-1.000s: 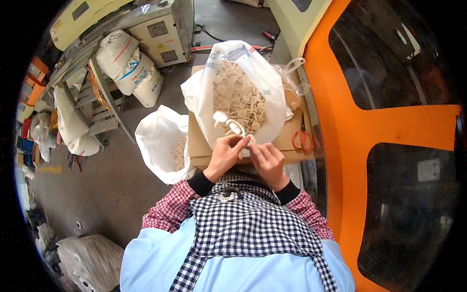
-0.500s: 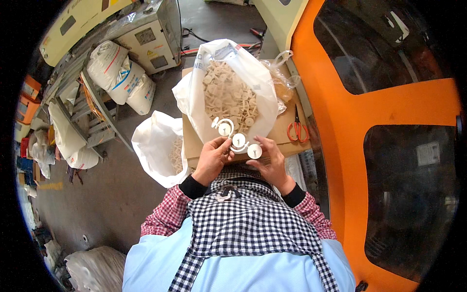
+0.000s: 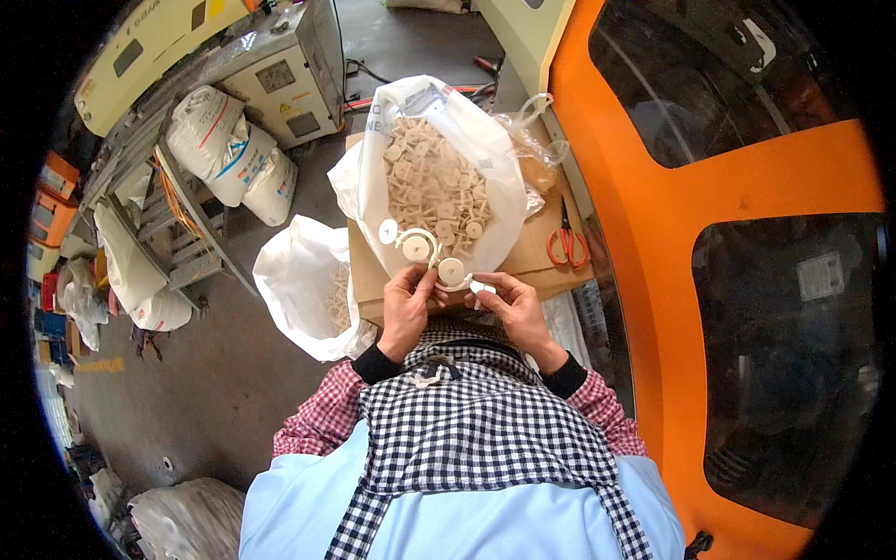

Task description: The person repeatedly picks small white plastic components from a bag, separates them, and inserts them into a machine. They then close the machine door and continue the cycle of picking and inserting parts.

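Observation:
A white moulded plastic piece, with round discs on a curved runner, is held up in front of the large bag. My left hand pinches the runner between thumb and fingertips, below the middle discs. At its right end, my right hand grips a white plastic disc turned nearly edge-on. Whether that disc is still joined to the runner I cannot tell. Behind the piece, a large white bag stands open, full of off-white plastic discs with stems.
A cardboard surface lies under the large bag, with red-handled scissors and a clear plastic bag at the right. A smaller white bag of thin plastic pieces stands at the left. An orange machine rises close on the right.
My right hand has tilted the end disc from face-up to nearly edge-on and closed its fingers on it. The plastic piece and my left hand have shifted slightly left.

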The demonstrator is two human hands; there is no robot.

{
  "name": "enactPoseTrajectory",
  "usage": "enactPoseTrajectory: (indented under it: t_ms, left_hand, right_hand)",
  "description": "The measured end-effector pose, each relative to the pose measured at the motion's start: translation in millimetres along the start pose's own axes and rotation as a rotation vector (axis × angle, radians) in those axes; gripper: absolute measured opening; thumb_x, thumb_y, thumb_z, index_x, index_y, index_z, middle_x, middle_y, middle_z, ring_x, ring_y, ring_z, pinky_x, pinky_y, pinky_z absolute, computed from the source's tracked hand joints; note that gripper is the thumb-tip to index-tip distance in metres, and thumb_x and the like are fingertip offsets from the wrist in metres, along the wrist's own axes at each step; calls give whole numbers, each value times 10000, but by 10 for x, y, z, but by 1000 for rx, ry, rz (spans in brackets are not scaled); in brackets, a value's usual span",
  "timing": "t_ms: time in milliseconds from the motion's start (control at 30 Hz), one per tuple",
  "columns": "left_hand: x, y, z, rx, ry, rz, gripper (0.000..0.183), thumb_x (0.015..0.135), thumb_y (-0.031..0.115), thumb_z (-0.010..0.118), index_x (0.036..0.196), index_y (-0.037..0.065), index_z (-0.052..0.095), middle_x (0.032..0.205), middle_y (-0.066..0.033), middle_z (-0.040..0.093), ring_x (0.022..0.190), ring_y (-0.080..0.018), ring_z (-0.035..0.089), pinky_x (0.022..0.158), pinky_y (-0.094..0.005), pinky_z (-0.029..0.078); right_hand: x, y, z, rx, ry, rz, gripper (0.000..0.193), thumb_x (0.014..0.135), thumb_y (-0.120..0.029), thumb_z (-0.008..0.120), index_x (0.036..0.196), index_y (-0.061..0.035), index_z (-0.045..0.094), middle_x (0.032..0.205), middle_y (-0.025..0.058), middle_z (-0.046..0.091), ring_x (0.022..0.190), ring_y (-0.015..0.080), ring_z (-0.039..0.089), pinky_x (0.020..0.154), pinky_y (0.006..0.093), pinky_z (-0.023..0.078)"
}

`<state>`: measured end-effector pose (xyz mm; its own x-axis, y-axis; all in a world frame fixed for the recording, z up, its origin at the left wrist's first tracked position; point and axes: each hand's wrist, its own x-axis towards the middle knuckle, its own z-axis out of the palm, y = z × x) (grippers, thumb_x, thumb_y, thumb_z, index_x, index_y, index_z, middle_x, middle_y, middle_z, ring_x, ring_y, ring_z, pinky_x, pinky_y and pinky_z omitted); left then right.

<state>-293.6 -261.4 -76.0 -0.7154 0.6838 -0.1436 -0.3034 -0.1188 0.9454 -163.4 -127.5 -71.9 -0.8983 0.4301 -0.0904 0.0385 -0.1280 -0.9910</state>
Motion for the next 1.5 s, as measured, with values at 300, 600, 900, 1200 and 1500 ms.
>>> enactPoseTrajectory:
  t_ms: [300, 600, 900, 1200, 1500]
  left_hand:
    - [-15, 37, 20, 81, 66, -9, 143, 908, 108, 531, 918, -32, 561, 718, -44, 579, 615, -102, 559, 543, -233, 457]
    - [55, 78, -36, 831, 127, 794, 143, 776, -74, 529, 908, -30, 561, 780, -132, 553, 667, -258, 571, 589, -319, 468]
    - [192, 47, -119, 461, 130, 367, 97, 861, 16, 559, 935, -35, 596, 656, -50, 546, 553, -89, 515, 505, -237, 425]
    - [227, -8, -145, 312, 33, 155, 122, 886, 80, 562, 916, -28, 611, 673, -6, 567, 578, -54, 498, 530, -205, 407]
    - [164, 209, -162, 292, -111, 82, 166, 906, 121, 544, 942, -28, 609, 734, -1, 588, 627, -52, 510, 549, -194, 411]
  right_hand:
    - [188, 98, -74, -767, 210, -509, 209, 859, -196, 595, 897, 9, 581, 723, 135, 608, 619, 340, 593, 545, 355, 468]
    - [1246, 822, -288, -683, 245, -108, 400, 910, -328, 505, 712, 8, 594, 552, 8, 525, 531, 142, 560, 464, 308, 423]
    - [910, -137, -13, -377, -264, -247, 250, 879, -222, 555, 960, 9, 608, 918, 184, 626, 810, 333, 588, 699, 371, 463]
    - [582, -484, 44, -572, -154, -495, 150, 825, -125, 625, 920, -20, 575, 841, 132, 557, 725, 283, 559, 640, 352, 454]
    - [627, -355, -82, -475, -329, -426, 182, 804, -72, 634, 961, -39, 549, 875, 86, 573, 850, 221, 568, 709, 320, 465]
